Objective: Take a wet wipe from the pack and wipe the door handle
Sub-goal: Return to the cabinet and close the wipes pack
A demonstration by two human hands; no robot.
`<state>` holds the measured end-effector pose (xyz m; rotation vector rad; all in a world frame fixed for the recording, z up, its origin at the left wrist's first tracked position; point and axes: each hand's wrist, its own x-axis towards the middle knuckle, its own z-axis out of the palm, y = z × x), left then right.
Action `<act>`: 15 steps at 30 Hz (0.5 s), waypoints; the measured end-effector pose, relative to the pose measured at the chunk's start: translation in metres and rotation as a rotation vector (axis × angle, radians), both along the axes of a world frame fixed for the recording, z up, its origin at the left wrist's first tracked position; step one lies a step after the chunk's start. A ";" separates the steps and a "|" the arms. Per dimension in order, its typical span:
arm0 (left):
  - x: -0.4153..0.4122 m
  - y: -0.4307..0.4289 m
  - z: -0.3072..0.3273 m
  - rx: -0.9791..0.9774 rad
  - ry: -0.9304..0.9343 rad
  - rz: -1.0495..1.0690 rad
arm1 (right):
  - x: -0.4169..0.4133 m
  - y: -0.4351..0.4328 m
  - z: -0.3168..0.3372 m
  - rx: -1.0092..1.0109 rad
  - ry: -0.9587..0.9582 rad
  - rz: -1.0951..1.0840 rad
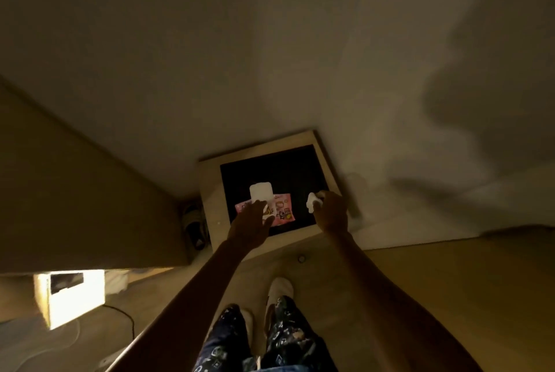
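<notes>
White wet wipe point(311, 200) bunched in right grip point(332, 211); left grip point(253, 217) open-fingered atop pink pack point(280, 206).

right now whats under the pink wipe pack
The pink wipe pack lies on the black panel of the small table. The left hand covers its near-left part, so the surface beneath there is hidden. Its white lid is flipped open.

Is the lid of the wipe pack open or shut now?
Open. The white lid stands flipped up behind the pink pack, and the left hand rests on the pack.
</notes>
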<state>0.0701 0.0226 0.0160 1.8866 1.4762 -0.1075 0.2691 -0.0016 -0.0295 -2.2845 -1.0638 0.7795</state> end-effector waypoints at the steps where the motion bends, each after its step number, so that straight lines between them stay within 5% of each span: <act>1: 0.003 0.005 -0.008 -0.006 0.007 0.006 | 0.003 0.005 -0.009 -0.012 -0.006 0.000; 9: 0.015 0.032 -0.053 -0.062 0.027 0.033 | 0.017 0.039 -0.060 -0.099 -0.044 0.047; 15: 0.004 0.049 -0.036 -0.090 0.068 0.023 | 0.012 0.040 -0.040 -0.136 -0.026 0.101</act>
